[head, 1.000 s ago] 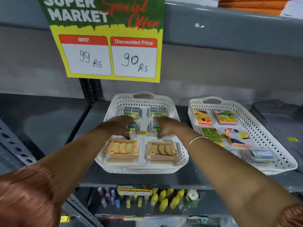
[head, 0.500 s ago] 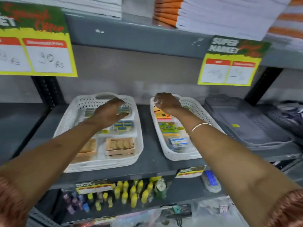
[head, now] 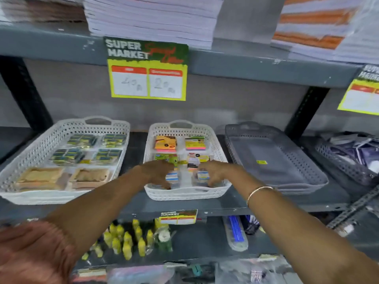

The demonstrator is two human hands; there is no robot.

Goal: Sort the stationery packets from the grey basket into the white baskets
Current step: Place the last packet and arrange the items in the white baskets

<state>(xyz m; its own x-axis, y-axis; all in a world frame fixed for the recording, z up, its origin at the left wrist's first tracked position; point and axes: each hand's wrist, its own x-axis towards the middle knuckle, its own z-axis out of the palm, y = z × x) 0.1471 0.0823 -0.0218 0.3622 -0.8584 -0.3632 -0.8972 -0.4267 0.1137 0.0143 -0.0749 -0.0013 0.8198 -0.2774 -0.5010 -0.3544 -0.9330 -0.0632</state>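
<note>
Seen from the head camera, both hands reach into the middle white basket (head: 187, 192): the left hand (head: 159, 173) and right hand (head: 213, 173) each rest fingers-down on a packet (head: 202, 175) in its front row; whether they grip, I cannot tell. The grey basket (head: 270, 160), just right and nearer the right hand, looks emptied, with nothing in the way

**Both hands shifted to the middle basket**

From my remote seat, I see the left hand (head: 158, 173) has left the first white basket (head: 61, 193) and joined the right hand (head: 215, 173) low inside the middle white basket (head: 184, 193), fingers down among its front packets (head: 202, 174) (blurred). The view has swung right, bringing the grey basket (head: 272, 160) fully in.
</note>
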